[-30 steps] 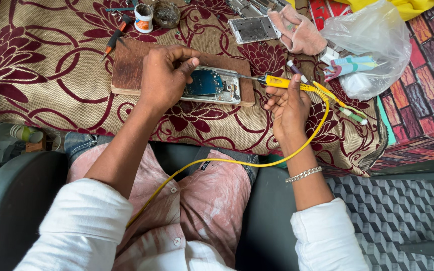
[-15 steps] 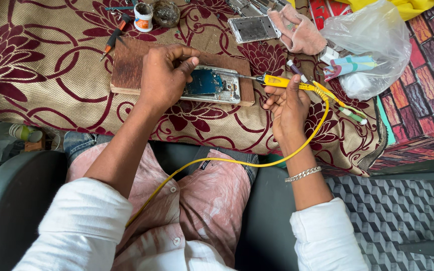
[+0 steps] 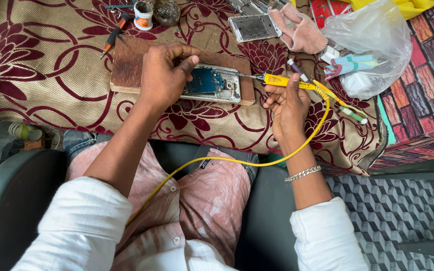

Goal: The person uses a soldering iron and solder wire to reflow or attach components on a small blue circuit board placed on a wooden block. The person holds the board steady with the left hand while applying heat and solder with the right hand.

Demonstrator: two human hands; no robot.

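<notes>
An opened phone (image 3: 216, 84) with a blue circuit board lies on a brown wooden block (image 3: 126, 68) on the flowered cloth. My left hand (image 3: 164, 75) rests on the phone's left end and pins it down, fingers curled over its top edge. My right hand (image 3: 288, 103) grips a yellow-handled soldering iron (image 3: 281, 80), whose metal tip points left and reaches the phone's right end. Its yellow cable (image 3: 237, 161) loops down across my lap.
A phone frame (image 3: 253, 26) and a pink cloth (image 3: 297, 27) lie at the back. A clear plastic bag (image 3: 372, 42) with small items sits at the right. A small white pot (image 3: 143, 15), a round tin (image 3: 167, 11) and a screwdriver (image 3: 112, 36) lie behind the block.
None of the objects has shifted; both hands keep the same hold on the phone and the soldering iron.
</notes>
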